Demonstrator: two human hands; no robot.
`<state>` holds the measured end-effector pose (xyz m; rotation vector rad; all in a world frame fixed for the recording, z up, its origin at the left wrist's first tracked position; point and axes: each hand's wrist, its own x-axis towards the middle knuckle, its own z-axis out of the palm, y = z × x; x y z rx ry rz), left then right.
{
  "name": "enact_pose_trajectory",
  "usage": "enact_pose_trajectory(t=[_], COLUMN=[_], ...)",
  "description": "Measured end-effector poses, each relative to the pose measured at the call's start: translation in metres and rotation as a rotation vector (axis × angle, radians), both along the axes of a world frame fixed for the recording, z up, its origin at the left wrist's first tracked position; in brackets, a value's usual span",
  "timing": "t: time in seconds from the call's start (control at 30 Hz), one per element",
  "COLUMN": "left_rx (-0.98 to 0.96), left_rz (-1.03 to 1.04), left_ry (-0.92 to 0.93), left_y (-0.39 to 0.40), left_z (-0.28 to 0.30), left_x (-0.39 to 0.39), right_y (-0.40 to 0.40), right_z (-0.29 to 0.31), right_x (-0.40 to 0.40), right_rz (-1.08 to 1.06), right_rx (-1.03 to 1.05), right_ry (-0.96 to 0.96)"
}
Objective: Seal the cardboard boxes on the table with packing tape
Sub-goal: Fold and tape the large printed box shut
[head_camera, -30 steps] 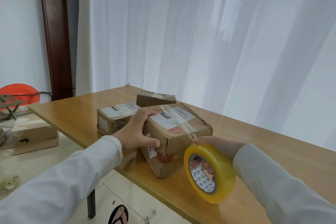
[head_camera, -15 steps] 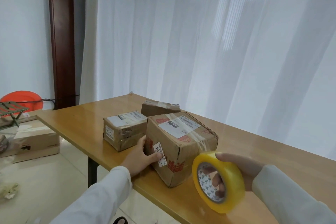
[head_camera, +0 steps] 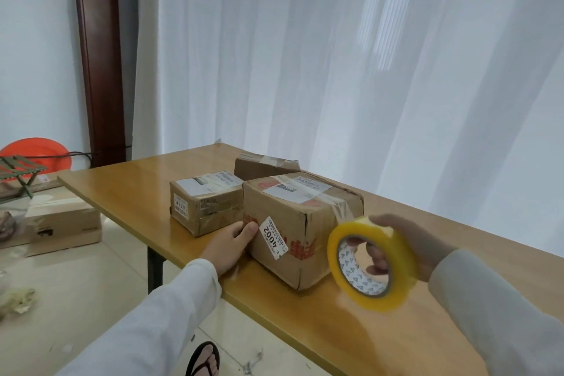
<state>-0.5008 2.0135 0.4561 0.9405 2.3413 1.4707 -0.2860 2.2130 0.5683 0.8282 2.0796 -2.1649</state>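
Three cardboard boxes stand on the wooden table [head_camera: 381, 333]. The largest box [head_camera: 293, 223] is nearest, with white labels and a clear strip of tape running from its top down to the roll. My right hand [head_camera: 406, 241] grips the yellow tape roll [head_camera: 370, 262], fingers through its core, just right of that box. My left hand [head_camera: 227, 246] presses against the large box's left face, thumb on the cardboard. A smaller box [head_camera: 204, 201] sits to the left, and a dark flat box [head_camera: 262, 165] lies behind.
The table's near edge runs diagonally past my left forearm. On the floor at left are another cardboard box [head_camera: 61, 220], a green folding rack [head_camera: 18, 174] and an orange round object [head_camera: 39, 149]. White curtains hang behind the table. A sandalled foot [head_camera: 204, 360] shows below.
My left hand slid from the large box's top corner down to its left face. The tape roll moved right and slightly away, stretching tape from the box top.
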Motion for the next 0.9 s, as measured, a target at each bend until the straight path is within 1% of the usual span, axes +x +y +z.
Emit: enact_pose_trajectory(t=[0.13,0.2,0.3,0.37,0.43,0.53,0.63,0.7,0.73,0.77,0.83,0.9], left_rx=[0.033,0.030,0.017,-0.008,-0.051,-0.100,-0.176,-0.213,-0.173,-0.094,0.103,0.185], left_rz=[-0.031,-0.061,-0.101,-0.102,-0.115,-0.085,0.078,0.116,0.095,0.061,0.023,0.038], left_ry=[-0.044,-0.065,-0.045,-0.039,-0.055,-0.024,0.047,0.064,0.018,-0.071,-0.245,-0.282], left_y=[-0.002,-0.003,-0.004,-0.004,-0.003,0.000,0.006,0.009,0.008,0.007,0.002,-0.002], left_z=[0.002,0.001,-0.001,-0.002,-0.001,-0.006,-0.009,-0.009,-0.008,-0.006,-0.003,0.000], left_x=[0.002,0.003,0.005,0.004,0.005,0.003,0.002,0.001,0.000,-0.002,-0.004,-0.001], right_y=[-0.005,-0.005,-0.007,-0.010,-0.013,-0.015,-0.020,-0.026,-0.029,-0.030,-0.031,-0.032], right_z=[0.038,0.050,0.064,0.070,0.077,0.086,0.092,0.093,0.093,0.091,0.087,0.087], right_x=[-0.007,-0.012,-0.021,-0.031,-0.043,-0.063,-0.081,-0.088,-0.091,-0.093,-0.094,-0.094], right_rz=[0.113,0.130,0.135,0.117,0.010,-0.190,-0.256,-0.280,-0.295,-0.312,-0.349,-0.360], right_rx=[-0.086,-0.110,-0.088,-0.046,0.060,0.282,0.441,0.496,0.515,0.527,0.540,0.584], right_ry=[0.196,0.300,0.427,0.480,0.497,0.446,0.334,0.288,0.280,0.283,0.303,0.320])
